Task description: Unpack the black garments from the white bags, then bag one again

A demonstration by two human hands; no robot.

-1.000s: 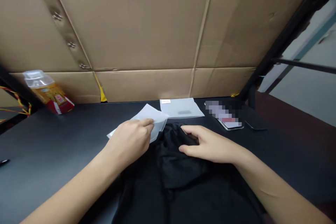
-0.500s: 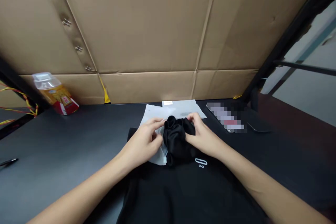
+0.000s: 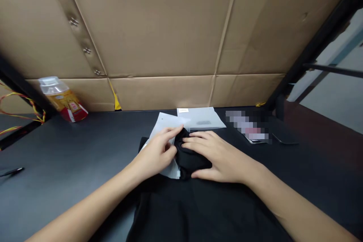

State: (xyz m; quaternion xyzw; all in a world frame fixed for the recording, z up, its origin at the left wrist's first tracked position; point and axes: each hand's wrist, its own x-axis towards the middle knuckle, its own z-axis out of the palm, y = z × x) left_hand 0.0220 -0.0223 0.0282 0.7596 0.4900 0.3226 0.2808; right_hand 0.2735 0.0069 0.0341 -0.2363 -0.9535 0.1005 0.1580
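A rolled bundle of black cloth sits at the mouth of a frosted zip bag, whose small slider shows at the near edge. My left hand grips the bag's edge, its index finger reaching to the top of the bundle. Over the bundle's right side, my right hand presses with fingers spread and thumb at the near side, holding it. Beneath both lies a larger spread of black cloth. How much of the bundle is inside the bag is hidden.
Another frosted bag with a white label lies behind. Back right is a phone-like item, partly blurred out. At left stand a yellow-red bottle and a pen. A cardboard wall closes the back.
My right hand has shifted from pinching the bundle's right side to lying across it with spread fingers, covering the white print. The bundle looks flatter. My left hand stays nearly in place.
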